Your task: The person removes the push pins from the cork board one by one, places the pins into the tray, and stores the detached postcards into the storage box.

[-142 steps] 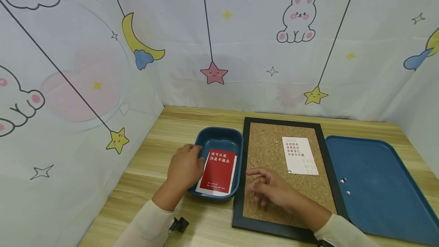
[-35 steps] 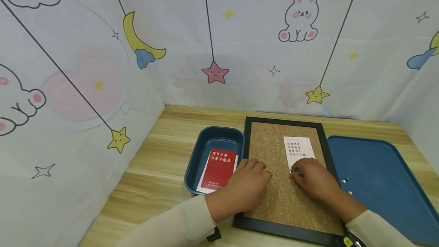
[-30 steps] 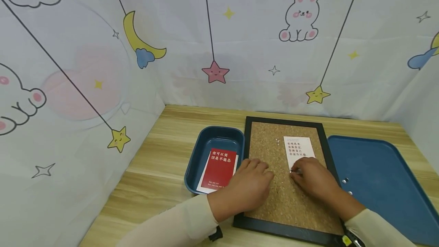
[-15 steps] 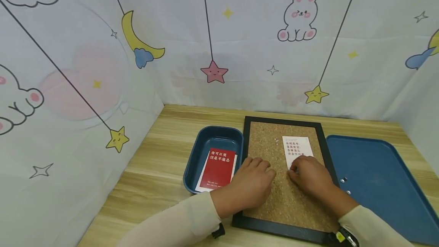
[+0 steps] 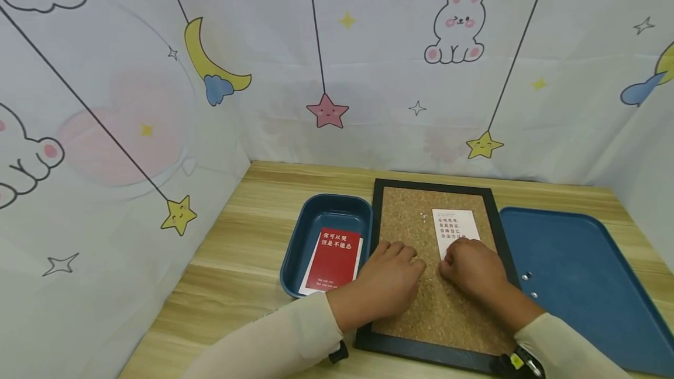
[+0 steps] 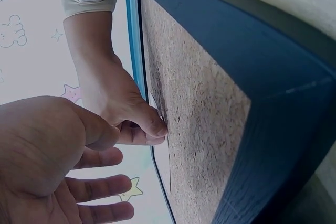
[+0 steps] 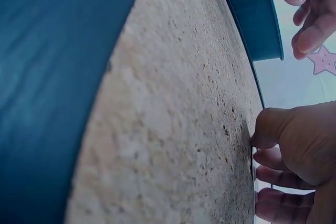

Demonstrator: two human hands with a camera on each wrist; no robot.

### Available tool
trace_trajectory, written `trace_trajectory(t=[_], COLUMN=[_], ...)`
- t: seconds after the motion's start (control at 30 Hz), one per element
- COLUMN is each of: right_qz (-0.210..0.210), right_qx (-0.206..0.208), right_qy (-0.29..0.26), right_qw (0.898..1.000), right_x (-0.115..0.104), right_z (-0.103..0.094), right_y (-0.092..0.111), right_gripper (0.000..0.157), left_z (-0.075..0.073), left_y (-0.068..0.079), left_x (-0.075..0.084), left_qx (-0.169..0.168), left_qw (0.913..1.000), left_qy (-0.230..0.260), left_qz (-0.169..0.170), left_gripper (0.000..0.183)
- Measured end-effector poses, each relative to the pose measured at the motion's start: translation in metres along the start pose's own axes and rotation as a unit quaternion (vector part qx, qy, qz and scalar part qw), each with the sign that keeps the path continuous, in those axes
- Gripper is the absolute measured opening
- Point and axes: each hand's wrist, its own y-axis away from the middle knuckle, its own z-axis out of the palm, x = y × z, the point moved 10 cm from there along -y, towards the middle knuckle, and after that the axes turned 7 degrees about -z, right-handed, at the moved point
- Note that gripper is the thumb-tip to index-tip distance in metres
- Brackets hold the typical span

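A white card with printed characters (image 5: 454, 224) lies on a black-framed corkboard (image 5: 405, 309). My right hand (image 5: 476, 268) is bent down over the card's lower left part, thumb and fingertips together at the corner. In the left wrist view the thumb and fingers of the right hand (image 6: 113, 93) meet at the board's surface. The small silver thumbtack seen there earlier is hidden under the fingertips. My left hand (image 5: 387, 279) hovers over the board's left side, fingers loosely bent. The left wrist view shows that hand (image 6: 47, 161) holding nothing.
Left of the board stands a deep blue tray (image 5: 295, 250) with a red card (image 5: 334, 262) on a white one. A flat blue tray (image 5: 584, 285) lies to the right, with silver tacks (image 5: 526, 276) near its left edge. A patterned curtain (image 5: 368, 75) hangs behind the table.
My left hand left the blue tray and came over the board. My right hand moved to the card's lower left corner and covered the tack. Over the last second both hands barely shifted.
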Motion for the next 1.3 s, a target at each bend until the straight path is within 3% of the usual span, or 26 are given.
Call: trace_trajectory(t=[0.37,0.87,1.3], right_qz=[0.014,0.030,0.021], right_qx=[0.011,0.008,0.054], right_qy=[-0.005,-0.078,-0.072], right_qw=[1.000,0.996,0.996], right_x=[0.003,0.009,0.016], right_z=[0.000,-0.004,-0.018], right_y=[0.000,0.002,0.009], right_gripper=[0.037,0.029,0.004], left_z=[0.004,0.009,0.012], left_y=[-0.003,-0.005,-0.004], left_x=[0.001,0.002,-0.001], left_qx=[-0.012,-0.048,-0.046], left_qw=[0.9999,0.9988,0.9988], left_qy=[-0.012,-0.009,-0.014], left_qz=[0.000,-0.005,-0.004], left_gripper=[0.026,0.031,0.028])
